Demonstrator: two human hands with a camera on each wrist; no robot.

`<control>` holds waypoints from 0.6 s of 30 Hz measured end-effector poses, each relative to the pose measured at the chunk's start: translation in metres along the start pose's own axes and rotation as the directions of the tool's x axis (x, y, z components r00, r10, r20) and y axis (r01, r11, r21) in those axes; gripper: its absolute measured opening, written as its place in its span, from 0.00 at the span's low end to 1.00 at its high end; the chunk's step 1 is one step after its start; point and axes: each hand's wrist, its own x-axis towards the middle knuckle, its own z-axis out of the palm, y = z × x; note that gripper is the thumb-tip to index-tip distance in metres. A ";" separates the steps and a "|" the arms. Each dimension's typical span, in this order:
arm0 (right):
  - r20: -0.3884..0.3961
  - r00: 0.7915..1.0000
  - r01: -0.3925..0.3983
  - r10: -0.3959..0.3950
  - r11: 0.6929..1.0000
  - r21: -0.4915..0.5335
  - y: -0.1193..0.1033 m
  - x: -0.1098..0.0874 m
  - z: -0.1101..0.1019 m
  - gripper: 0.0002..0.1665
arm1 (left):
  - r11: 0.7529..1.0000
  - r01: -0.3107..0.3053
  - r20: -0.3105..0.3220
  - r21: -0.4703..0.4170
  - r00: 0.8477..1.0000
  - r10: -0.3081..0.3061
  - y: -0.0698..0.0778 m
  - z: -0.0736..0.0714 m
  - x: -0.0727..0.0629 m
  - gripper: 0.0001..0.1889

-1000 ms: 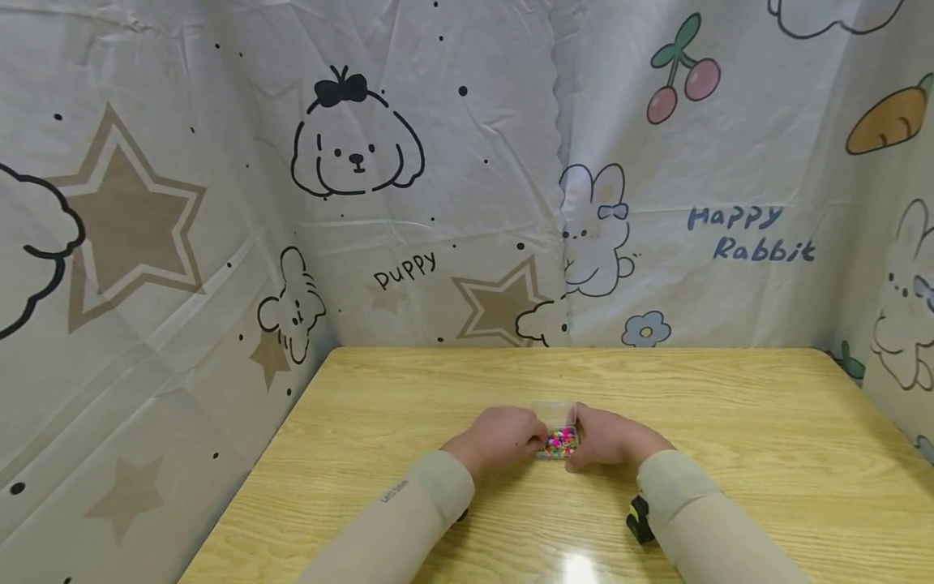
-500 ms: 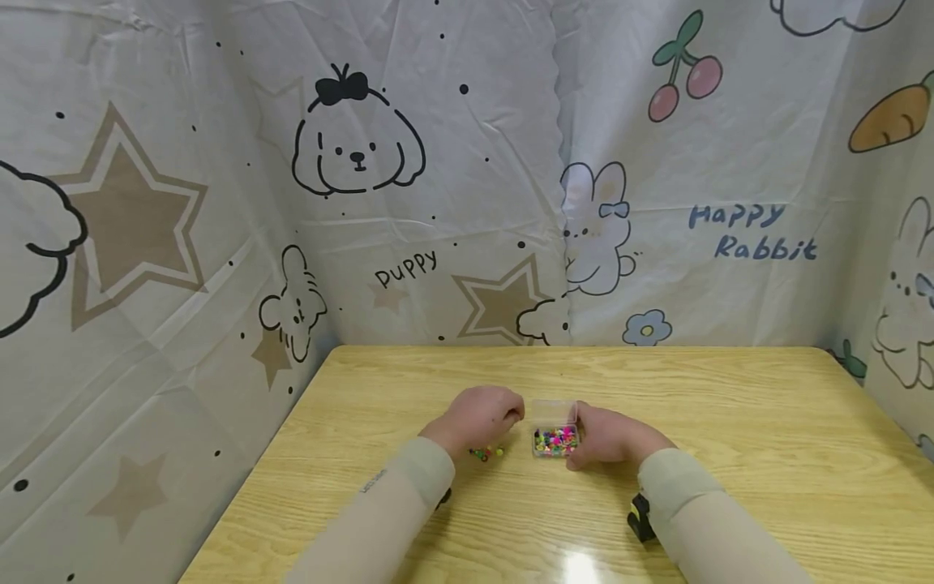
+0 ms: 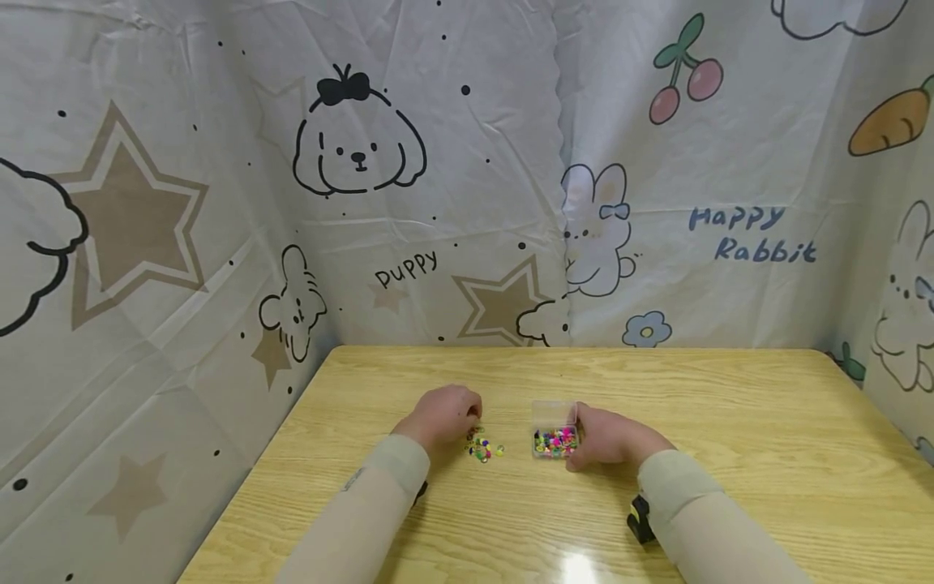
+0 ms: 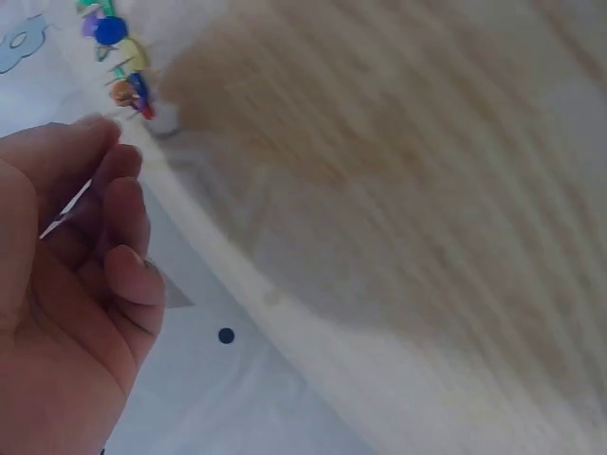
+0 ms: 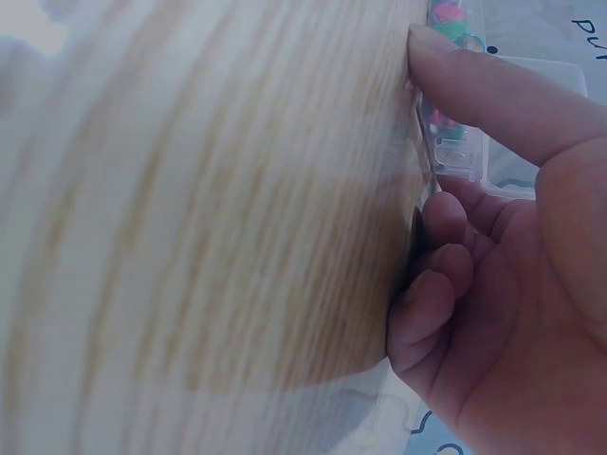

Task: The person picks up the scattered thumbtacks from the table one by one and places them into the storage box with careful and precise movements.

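A small clear plastic box (image 3: 536, 454), its lid (image 3: 553, 412) raised at the back, is filled with colourful thumbtacks (image 3: 556, 441). My right hand (image 3: 601, 436) grips the box's right side, thumb at the front and index finger behind. The right wrist view shows the other fingers (image 5: 422, 308) curled at the tabletop. Left of the box lies a small loose pile of thumbtacks (image 3: 481, 448). My left hand (image 3: 441, 415) hovers at the pile's far left edge. In the left wrist view its fingers are loosely bent, thumb near the index fingertip, right beside the thumbtacks (image 4: 114, 57).
The wood-grain table (image 3: 700, 389) extends around both hands. Behind it hangs a white cloth (image 3: 452, 178) printed with cartoon animals, stars and fruit. A black device (image 3: 640, 519) sits at the right wrist.
My left hand has moved left from the open box to the loose pile, uncovering more thumbtacks in both places. The right hand and the box have stayed put.
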 end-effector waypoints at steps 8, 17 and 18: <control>-0.009 1.000 -0.007 0.007 1.000 -0.009 0.001 -0.001 0.000 0.32 | 1.000 0.004 0.018 -0.031 1.000 -0.003 -0.003 0.002 -0.004 0.07; -0.004 1.000 0.005 -0.005 1.000 0.001 0.000 -0.002 0.000 0.31 | 0.999 0.001 0.031 -0.042 1.000 0.000 -0.002 0.007 -0.004 0.10; -0.004 1.000 0.003 -0.003 1.000 0.003 -0.001 -0.002 0.000 0.31 | 0.999 0.004 0.033 -0.046 0.999 -0.003 -0.002 0.007 -0.004 0.10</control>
